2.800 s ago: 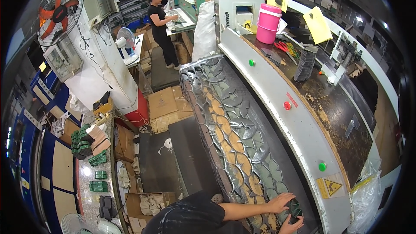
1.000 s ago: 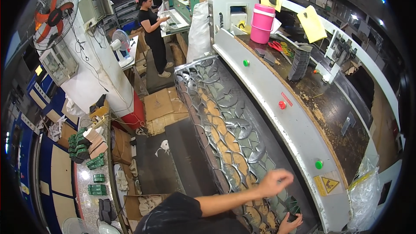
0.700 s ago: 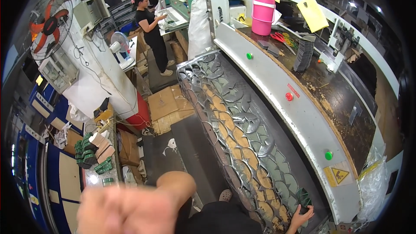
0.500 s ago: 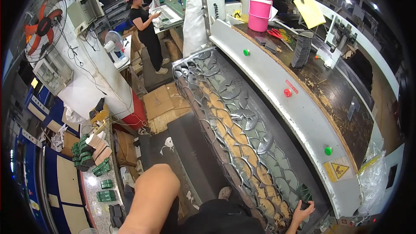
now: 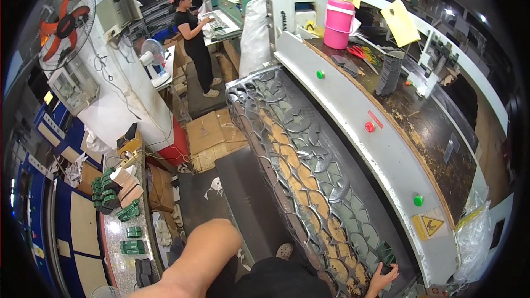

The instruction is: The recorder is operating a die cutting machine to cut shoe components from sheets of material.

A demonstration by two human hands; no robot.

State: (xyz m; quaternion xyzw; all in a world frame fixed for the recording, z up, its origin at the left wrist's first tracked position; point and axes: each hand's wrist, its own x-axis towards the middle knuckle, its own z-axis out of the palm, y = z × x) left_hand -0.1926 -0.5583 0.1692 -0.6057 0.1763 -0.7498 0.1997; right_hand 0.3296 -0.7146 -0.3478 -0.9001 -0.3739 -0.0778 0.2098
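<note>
My right hand [image 5: 383, 280] is at the near right end of the long press bed, fingers curled round the near side of a dark green cutting die [image 5: 386, 253] with ribs inside. That die rests on a sheet of grey-green material [image 5: 358, 216] scored with overlapping curved cuts. Alongside runs a tan strip [image 5: 291, 161] with the same curved outlines, then a brownish strip [image 5: 271, 170] on the left edge. Some loose curved pieces [image 5: 340, 187] lie on top of the sheet. Of my left arm only the bent elbow and forearm show at lower left; its hand is out of view.
A grey press beam [image 5: 359, 116] with green and red buttons borders the bed on the right. On its dark top stand a pink bucket [image 5: 339, 25], red-handled scissors [image 5: 361, 54] and a stack of grey pieces [image 5: 390, 74]. Green blocks [image 5: 132, 247] sit on the left counter. Another person [image 5: 194, 38] works behind.
The view has shifted slightly, and my left elbow has moved a little right and lower in it. My right hand stays at the die. The other person's hands have lowered toward their table.
</note>
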